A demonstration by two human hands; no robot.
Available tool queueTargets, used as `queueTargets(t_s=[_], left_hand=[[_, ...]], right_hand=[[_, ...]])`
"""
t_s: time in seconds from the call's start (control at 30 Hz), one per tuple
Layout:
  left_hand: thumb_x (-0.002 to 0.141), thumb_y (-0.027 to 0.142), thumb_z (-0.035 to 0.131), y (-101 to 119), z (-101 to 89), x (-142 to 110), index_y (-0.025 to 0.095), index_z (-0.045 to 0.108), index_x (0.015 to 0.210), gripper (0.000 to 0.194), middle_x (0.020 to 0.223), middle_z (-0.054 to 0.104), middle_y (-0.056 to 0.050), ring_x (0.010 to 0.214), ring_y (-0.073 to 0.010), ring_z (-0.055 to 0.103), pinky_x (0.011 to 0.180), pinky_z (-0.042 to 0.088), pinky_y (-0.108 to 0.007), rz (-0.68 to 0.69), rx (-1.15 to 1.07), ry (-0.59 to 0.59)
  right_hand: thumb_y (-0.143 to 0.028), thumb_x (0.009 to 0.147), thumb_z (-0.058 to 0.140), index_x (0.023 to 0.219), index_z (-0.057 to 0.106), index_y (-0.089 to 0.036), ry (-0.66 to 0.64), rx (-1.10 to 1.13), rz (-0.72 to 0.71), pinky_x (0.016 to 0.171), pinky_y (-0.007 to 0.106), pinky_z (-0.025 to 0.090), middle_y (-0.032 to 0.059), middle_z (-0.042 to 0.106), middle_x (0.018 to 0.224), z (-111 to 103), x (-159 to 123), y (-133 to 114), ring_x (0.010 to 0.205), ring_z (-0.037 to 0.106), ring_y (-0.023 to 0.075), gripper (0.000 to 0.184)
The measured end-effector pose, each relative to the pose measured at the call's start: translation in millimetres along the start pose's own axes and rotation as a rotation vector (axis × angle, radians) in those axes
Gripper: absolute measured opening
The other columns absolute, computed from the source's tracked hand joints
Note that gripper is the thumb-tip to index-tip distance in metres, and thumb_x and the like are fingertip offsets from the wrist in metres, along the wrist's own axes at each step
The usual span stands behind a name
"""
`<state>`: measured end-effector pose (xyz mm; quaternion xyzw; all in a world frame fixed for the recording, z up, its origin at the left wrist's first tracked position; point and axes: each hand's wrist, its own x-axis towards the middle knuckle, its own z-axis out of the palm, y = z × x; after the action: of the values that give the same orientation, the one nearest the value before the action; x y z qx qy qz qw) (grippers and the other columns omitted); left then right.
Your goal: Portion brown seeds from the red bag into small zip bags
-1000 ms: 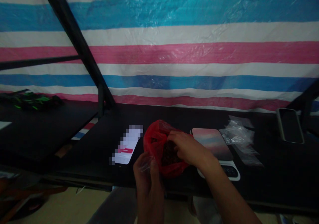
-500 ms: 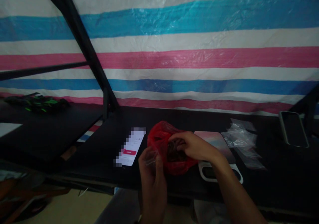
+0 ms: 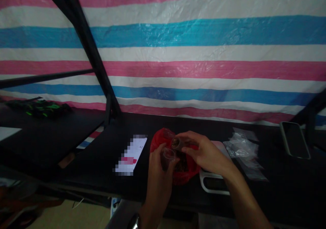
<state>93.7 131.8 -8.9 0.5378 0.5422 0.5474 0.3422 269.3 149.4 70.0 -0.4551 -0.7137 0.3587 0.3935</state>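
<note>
Clear plastic (image 3: 169, 154) sits in the left hand (image 3: 158, 173) over a red bag (image 3: 193, 167).

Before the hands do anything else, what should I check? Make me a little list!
1. Left hand gripping the clear plastic: ok.
2. Right hand gripping the small clear tube-shaped thing: ok, there's brown stuff in it.
3. Red bag open: ok.
4. White scale fully in view: not ok, the right hand and arm cover part.
5. Number on the scale's display: cannot tell, too dark.
6. Clear bags spread apart: not ok, they overlap.
</note>
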Motion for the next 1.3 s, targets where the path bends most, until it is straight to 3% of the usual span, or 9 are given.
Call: queueTargets(t_s=[0.13,0.33,0.6,0.73,0.87,0.97,1.1,1.17,1.3], left_hand=[[0.084,0.037,0.069,-5.5,5.6,1.1,0.023,0.062,0.132,0.05,0.131,0.065,-0.013,0.126,-0.0344,0.061,0.111,0.048,-0.059,0.047,0.04,-0.035],[0.091,0.031,0.062,-12.5,9.9,3.5,0.022,0.056,0.138,0.047,0.133,0.064,-0.014,0.128,-0.0329,0.058,0.111,0.046,-0.058,0.172,0.068,-0.092],[0.096,0.035,0.063,-19.5,5.5,3.7,0.025,0.054,0.14,0.046,0.131,0.063,-0.011,0.124,-0.0305,0.06,0.106,0.05,-0.051,0.294,0.059,-0.049],[0.099,0.048,0.06,-6.8,-3.1,0.9,0.024,0.052,0.142,0.049,0.129,0.062,-0.011,0.12,-0.0286,0.061,0.106,0.05,-0.048,0.152,-0.04,0.074],[0.101,0.058,0.054,9.9,-7.2,-22.4,0.024,0.052,0.138,0.05,0.127,0.063,-0.011,0.115,-0.0267,0.064,0.098,0.054,-0.042,-0.055,-0.103,0.222],[0.101,0.061,0.054,8.0,-1.6,-49.0,0.024,0.054,0.136,0.052,0.128,0.064,-0.012,0.115,-0.0273,0.065,0.096,0.055,-0.042,-0.113,-0.117,0.152],[0.099,0.058,0.055,-5.6,8.4,-70.9,0.023,0.061,0.129,0.047,0.098,0.068,-0.008,0.086,-0.026,0.069,0.08,0.059,-0.041,-0.167,-0.169,0.068],[0.099,0.057,0.055,-8.4,10.0,-73.9,0.023,0.066,0.122,0.042,0.091,0.068,-0.008,0.082,-0.027,0.069,0.08,0.059,-0.043,-0.191,-0.2,0.035],[0.102,0.058,0.051,-3.5,9.0,-75.4,0.023,0.059,0.134,0.048,0.113,0.069,-0.011,0.104,-0.0274,0.07,0.096,0.058,-0.045,-0.249,-0.168,0.102]], right_hand=[[0.005,0.085,0.054,0.118,0.076,-0.026,-0.026,-0.258,-0.097,0.103,0.033,0.051,0.0041,0.069,0.123,10.0,-5.8,-9.4,0.112,0.068,0.0175,0.05],[0.012,0.081,0.047,0.117,0.074,-0.027,-0.088,-0.447,-0.16,0.092,0.03,0.051,0.0012,0.066,0.126,16.6,-9.3,-22.4,0.107,0.067,0.0164,0.06],[0.012,0.086,0.046,0.127,0.07,-0.03,-0.036,-0.355,-0.264,0.102,0.03,0.051,0.0006,0.065,0.132,15.5,-7.1,-30.0,0.117,0.066,0.0151,0.063],[0.011,0.085,0.047,0.128,0.07,-0.028,0.044,-0.361,-0.19,0.101,0.031,0.051,0.0032,0.067,0.131,1.3,-6.7,-29.2,0.116,0.068,0.017,0.063],[0.015,0.07,0.049,0.107,0.077,-0.022,-0.101,-0.525,0.05,0.096,0.031,0.051,0.0056,0.073,0.115,-4.7,-3.1,-13.3,0.108,0.07,0.0199,0.059],[0.015,0.064,0.049,0.104,0.077,-0.018,-0.202,-0.637,0.14,0.099,0.034,0.049,0.0088,0.075,0.114,2.2,2.0,1.8,0.112,0.069,0.0232,0.059],[0.015,0.064,0.047,0.105,0.075,-0.017,-0.207,-0.631,0.148,0.098,0.034,0.049,0.0092,0.076,0.116,9.7,5.6,10.3,0.11,0.07,0.0224,0.059],[0.015,0.062,0.046,0.106,0.075,-0.017,-0.212,-0.587,0.155,0.095,0.031,0.049,0.0088,0.076,0.117,9.8,5.8,10.0,0.108,0.071,0.0216,0.061],[0.014,0.061,0.046,0.105,0.076,-0.017,-0.235,-0.527,0.153,0.088,0.028,0.05,0.0078,0.078,0.116,10.8,7.0,7.5,0.104,0.073,0.0203,0.062]])
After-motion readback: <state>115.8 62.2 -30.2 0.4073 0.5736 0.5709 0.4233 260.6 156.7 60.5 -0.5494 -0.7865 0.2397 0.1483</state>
